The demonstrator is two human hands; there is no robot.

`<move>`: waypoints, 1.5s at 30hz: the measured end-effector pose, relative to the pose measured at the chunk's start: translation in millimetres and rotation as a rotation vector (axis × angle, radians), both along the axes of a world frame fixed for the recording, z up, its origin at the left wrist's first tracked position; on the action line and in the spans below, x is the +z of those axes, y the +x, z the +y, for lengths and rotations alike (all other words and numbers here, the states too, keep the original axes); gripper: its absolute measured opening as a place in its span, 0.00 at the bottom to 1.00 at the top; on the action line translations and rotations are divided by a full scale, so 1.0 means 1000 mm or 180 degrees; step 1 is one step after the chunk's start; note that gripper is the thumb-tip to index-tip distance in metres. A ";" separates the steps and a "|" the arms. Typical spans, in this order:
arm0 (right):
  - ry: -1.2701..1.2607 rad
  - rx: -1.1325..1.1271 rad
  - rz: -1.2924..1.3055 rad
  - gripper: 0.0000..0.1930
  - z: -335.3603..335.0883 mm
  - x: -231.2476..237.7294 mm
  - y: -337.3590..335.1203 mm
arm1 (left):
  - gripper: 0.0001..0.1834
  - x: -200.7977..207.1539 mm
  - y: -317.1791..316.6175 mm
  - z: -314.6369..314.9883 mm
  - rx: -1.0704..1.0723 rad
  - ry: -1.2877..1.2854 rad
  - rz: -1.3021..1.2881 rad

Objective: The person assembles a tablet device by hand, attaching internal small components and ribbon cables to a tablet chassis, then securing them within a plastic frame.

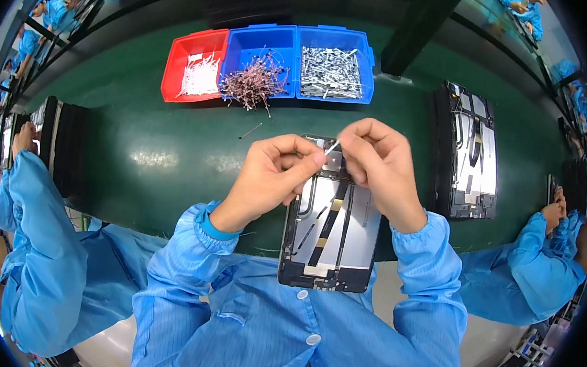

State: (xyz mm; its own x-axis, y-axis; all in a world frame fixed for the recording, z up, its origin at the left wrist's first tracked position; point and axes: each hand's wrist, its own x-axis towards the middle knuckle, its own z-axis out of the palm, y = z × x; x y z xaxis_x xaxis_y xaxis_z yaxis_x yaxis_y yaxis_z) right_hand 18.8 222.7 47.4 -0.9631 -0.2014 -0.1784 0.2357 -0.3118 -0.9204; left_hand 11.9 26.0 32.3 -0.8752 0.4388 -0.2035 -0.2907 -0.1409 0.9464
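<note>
In front of the seated person, on the dark green tabletop (pixel 146 130), lies an uncovered tablet-like device (pixel 335 218), set lengthwise, its near end jutting past the tabletop's edge toward the blue smock (pixel 261 326). I see a black frame with rounded near corners, and inside it broad silvery plates on either side of a slanting black ribbon marked with gold patches. A thin dark cable curves along the left side, and small dark parts crowd the near end; the far end is partly covered by the hands.

Just above that far end, the left hand (pixel 270 171) and the right hand (pixel 385 173) meet over a short white strip (pixel 332 148). The fingers of each are pinched narrow, thumb against forefinger, with one end of the strip in either grip.

Beyond them stand a red bin (pixel 172 74) of white pieces, a blue bin (pixel 260 39) heaped with pinkish-brown ones, and another blue bin (pixel 370 72) full of grey and white pieces. Similar devices (pixel 474 153) are stacked off to the right.
</note>
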 end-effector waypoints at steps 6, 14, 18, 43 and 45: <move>0.0840 -0.0011 0.0328 0.05 0.008 0.005 0.004 | 0.08 0.005 0.000 -0.002 0.0092 -0.0169 -0.0062; 0.0181 0.0013 0.0235 0.08 -0.002 -0.001 0.013 | 0.07 0.002 0.005 0.002 0.0034 0.0576 -0.0963; 0.0275 -0.0324 0.0338 0.08 -0.014 -0.008 0.017 | 0.06 0.001 0.010 0.007 0.0310 0.0487 -0.0702; 0.3206 -0.0234 0.3876 0.09 0.002 0.004 0.015 | 0.04 0.021 -0.005 -0.022 -0.0272 -0.0099 -0.0469; 0.2806 -0.0563 0.3924 0.12 0.003 0.000 0.018 | 0.04 0.022 -0.012 -0.028 0.0225 -0.0571 0.0060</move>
State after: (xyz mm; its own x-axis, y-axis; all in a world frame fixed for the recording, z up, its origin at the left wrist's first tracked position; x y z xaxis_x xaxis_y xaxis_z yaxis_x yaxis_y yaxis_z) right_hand 36.6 225.4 47.7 -0.5961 -0.3336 0.7304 -0.7734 0.4830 -0.4106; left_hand 0.4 -1.6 54.2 -0.9070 0.3343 -0.2560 -0.2679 0.0110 0.9634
